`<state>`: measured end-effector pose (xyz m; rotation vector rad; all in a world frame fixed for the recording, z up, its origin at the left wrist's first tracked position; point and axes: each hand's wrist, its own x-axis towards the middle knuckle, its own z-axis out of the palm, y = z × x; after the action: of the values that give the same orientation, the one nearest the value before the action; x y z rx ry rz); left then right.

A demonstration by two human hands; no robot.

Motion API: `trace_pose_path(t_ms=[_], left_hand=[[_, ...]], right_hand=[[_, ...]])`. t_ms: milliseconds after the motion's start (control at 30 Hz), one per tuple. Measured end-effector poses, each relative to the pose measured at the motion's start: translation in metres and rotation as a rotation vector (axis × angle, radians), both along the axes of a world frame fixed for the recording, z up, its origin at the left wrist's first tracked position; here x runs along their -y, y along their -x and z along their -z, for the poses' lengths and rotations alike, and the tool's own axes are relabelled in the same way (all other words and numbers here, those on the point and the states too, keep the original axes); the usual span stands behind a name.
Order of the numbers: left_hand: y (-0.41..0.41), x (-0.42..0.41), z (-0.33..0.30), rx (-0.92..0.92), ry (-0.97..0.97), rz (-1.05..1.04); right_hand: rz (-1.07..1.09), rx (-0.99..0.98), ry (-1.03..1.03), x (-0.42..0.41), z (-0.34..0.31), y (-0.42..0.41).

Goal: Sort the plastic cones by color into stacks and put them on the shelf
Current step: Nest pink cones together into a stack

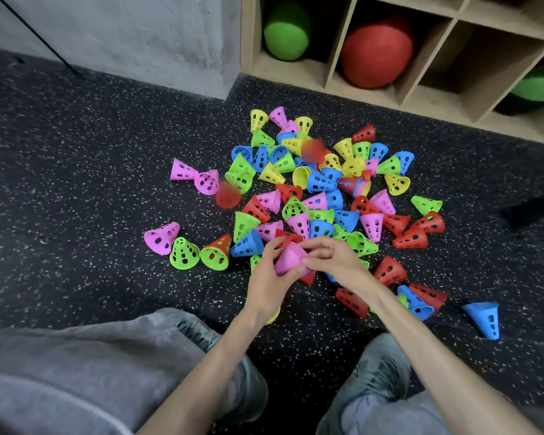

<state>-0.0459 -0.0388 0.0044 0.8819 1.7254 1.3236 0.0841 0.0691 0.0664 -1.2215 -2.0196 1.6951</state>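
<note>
Both left hand (266,279) and right hand (333,257) grip unlabelled pink cone stack (291,259).

Light: soft and even, shining from above.
Shadows: hiding inside the shelf (399,98).
Blur: two red cones (228,196) looking smeared.
Edges: bending outward.

Two hands are in view, the left hand (272,271) and the right hand (333,257), and together they hold one stack of pink cones (291,259) whose number of nested pieces cannot be told. On the floor (91,183) lie several dozen loose cones in five colours, pink, green, blue, yellow and red, too overlapped for an exact tally. The shelf (427,98) shows four open compartments holding one red ball (376,51) and two green-ended rolls, one (285,32) at left and one (536,86) at right
</note>
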Motion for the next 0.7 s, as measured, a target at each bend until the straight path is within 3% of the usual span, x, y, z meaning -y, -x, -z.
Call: trace_pose_path(t_ms=[233, 500, 700], left_hand=[[0.001, -0.002, 0.005, -0.11, 0.044, 0.064], [0.011, -0.02, 0.01, -0.231, 0.059, 0.205], [0.032, -0.038, 0.023, -0.493, 0.158, 0.138]], right_hand=[[0.006, -0.026, -0.032, 0.003, 0.024, -0.002], [0.213, -0.07, -0.088, 0.001, 0.033, -0.017], [0.338, -0.088, -0.075, 0.002, 0.047, -0.029]])
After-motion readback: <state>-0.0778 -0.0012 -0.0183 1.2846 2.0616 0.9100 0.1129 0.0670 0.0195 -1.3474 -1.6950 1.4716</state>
